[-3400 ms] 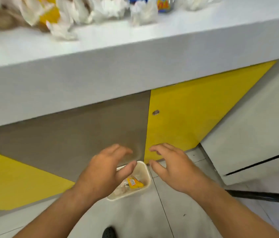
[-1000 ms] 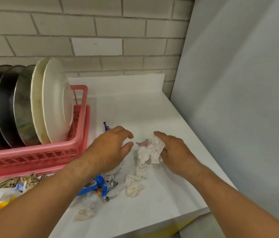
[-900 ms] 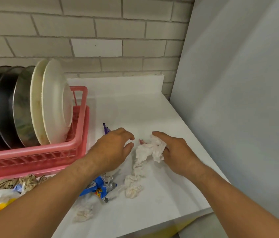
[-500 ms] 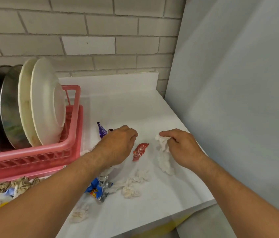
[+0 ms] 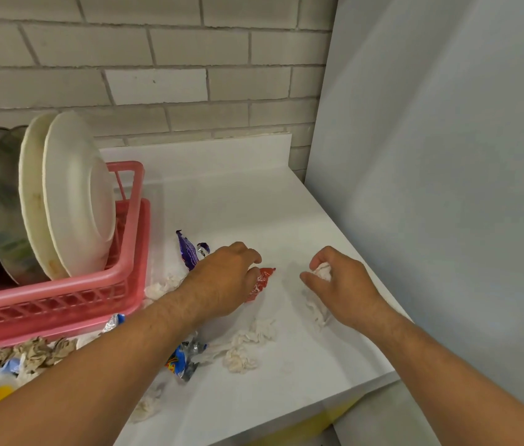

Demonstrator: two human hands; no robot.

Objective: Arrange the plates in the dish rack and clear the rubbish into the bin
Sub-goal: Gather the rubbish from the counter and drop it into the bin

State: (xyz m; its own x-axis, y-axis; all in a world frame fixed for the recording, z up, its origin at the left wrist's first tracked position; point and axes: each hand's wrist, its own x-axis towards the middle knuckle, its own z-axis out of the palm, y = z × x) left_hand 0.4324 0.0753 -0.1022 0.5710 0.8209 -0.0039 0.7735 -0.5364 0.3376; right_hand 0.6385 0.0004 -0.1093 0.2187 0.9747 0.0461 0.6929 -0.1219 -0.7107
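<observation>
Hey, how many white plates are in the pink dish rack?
2. The front white plate stands at the right end of the pink dish rack; the second white plate leans just behind it. Beyond the metal plates, others may be hidden.

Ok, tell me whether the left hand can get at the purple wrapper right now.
Probably yes: the purple wrapper lies uncovered just beside the left hand, though that hand grips the red wrapper.

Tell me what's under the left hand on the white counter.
A crinkled red foil wrapper pokes out from beneath the left hand, lying on the white counter. Its near end is covered by the hand, so whether it is pinched cannot be seen.
</observation>
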